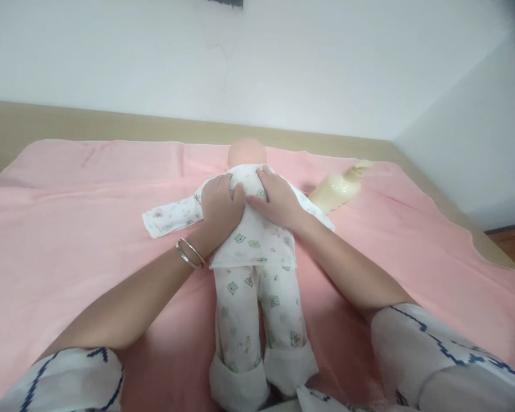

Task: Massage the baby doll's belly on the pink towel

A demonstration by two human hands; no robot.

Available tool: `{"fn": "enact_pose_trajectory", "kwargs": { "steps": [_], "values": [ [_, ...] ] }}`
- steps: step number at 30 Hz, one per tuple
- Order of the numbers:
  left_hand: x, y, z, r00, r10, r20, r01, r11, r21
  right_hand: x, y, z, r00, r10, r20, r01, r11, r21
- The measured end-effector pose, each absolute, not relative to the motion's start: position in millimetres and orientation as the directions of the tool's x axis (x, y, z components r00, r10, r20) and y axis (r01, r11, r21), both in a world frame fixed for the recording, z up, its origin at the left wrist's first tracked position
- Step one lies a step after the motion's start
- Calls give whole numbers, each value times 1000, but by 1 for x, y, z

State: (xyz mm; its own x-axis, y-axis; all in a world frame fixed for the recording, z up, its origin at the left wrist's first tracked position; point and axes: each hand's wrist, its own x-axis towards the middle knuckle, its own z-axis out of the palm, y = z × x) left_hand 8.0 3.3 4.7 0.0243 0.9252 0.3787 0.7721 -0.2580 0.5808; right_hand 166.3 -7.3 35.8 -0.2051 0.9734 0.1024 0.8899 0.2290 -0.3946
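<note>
A baby doll lies stretched out, its smooth bare head (pixel 248 153) at the far end and no facial features showing. It wears a white printed top (pixel 253 243) and matching trousers (pixel 238 309) with turned-up cuffs. My left hand (pixel 222 203) rests on the left side of the upper torso, thumb apart from the fingers. On the other side my right hand (pixel 278 197) lies over the cloth, its fingers stretched toward the neck. Both palms touch the top, and the thumbs nearly meet at the middle. One sleeve (pixel 174 217) spreads out left; my right forearm partly hides the other.
A pink sheet (pixel 90 252) with some wrinkles covers the tan surface (pixel 111 123) beneath the doll. To the right of the doll lies a pale yellow, shiny object (pixel 337 189) with a narrow tip. White walls (pixel 304 63) rise behind and at the right.
</note>
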Motion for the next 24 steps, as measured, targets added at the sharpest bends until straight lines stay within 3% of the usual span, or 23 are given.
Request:
{"fn": "enact_pose_trajectory", "kwargs": {
  "steps": [8,19,24],
  "values": [
    [11,-15,11,200,898,393,745,-400,534,178,-8,34,-351,917,191,853,397,-338],
    [-2,9,29,247,943,222,786,-329,524,154,-50,54,-366,915,168,918,385,-97],
    [-3,7,26,271,919,287,806,-380,455,149,-57,53,-322,934,152,929,343,-140]
  ]
}}
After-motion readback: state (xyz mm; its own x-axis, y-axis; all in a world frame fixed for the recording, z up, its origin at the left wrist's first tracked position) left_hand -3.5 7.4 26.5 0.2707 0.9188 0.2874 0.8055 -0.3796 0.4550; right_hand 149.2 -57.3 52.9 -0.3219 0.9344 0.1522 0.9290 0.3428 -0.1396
